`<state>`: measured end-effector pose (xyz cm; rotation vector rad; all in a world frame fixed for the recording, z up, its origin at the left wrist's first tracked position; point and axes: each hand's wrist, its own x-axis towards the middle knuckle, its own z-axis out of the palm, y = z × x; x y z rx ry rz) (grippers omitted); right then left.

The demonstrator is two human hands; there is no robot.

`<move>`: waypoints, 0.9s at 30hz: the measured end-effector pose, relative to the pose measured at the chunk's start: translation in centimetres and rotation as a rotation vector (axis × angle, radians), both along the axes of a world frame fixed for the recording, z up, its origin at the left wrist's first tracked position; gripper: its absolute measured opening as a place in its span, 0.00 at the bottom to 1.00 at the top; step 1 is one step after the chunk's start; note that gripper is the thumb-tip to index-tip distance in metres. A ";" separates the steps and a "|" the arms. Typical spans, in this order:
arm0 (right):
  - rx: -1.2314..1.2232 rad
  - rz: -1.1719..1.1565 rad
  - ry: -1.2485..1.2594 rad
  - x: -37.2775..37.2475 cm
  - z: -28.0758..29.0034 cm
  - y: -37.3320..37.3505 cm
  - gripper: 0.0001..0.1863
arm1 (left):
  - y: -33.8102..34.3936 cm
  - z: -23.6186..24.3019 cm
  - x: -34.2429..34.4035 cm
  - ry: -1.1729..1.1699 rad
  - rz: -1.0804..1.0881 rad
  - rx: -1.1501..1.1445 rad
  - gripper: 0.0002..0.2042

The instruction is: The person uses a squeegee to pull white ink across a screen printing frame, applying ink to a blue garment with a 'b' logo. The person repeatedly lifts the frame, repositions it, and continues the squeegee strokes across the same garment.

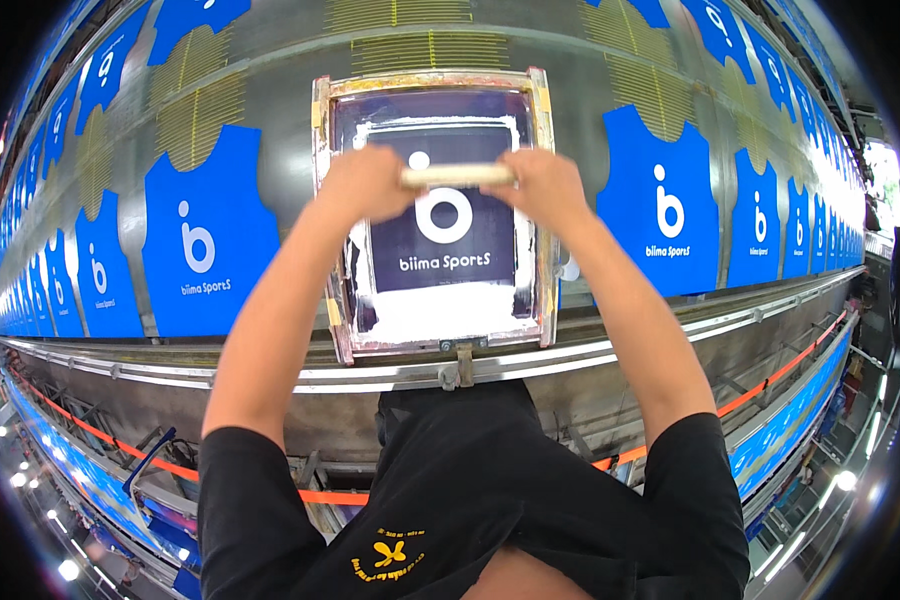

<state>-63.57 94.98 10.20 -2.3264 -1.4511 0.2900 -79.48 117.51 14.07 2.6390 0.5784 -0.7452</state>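
My left hand [375, 185] and my right hand [542, 188] are both closed around the ends of a pale squeegee [457, 176]. It lies crosswise over the upper half of a screen-printing frame [543, 120], whose wooden rim is stained. Inside, the dark mesh [400, 225] carries a white logo and lettering, partly covered by the squeegee. A thick band of white ink [445, 312] spreads along the near end of the mesh, and more white streaks run up its sides. My fingers hide much of the squeegee's ends.
Printed blue shirt panels lie on the long grey table, one to the left [210, 230] and one to the right [660, 200], with more beyond. A metal rail [590, 355] runs along the near edge. Behind me is another table with an orange strip [345, 497].
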 end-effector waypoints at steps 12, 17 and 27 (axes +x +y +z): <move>0.100 -0.021 -0.086 -4.6 -4.2 -3.3 0.18 | -4.3 -3.6 -4.7 -0.105 0.117 -0.011 0.18; 0.092 -0.015 0.038 -14.5 -2.1 -12.5 0.24 | -13.6 -2.3 -14.6 -0.277 0.100 -0.044 0.14; -0.118 0.066 0.145 -9.8 -1.7 -10.9 0.26 | -12.6 -2.5 -10.8 -0.236 -0.096 0.001 0.28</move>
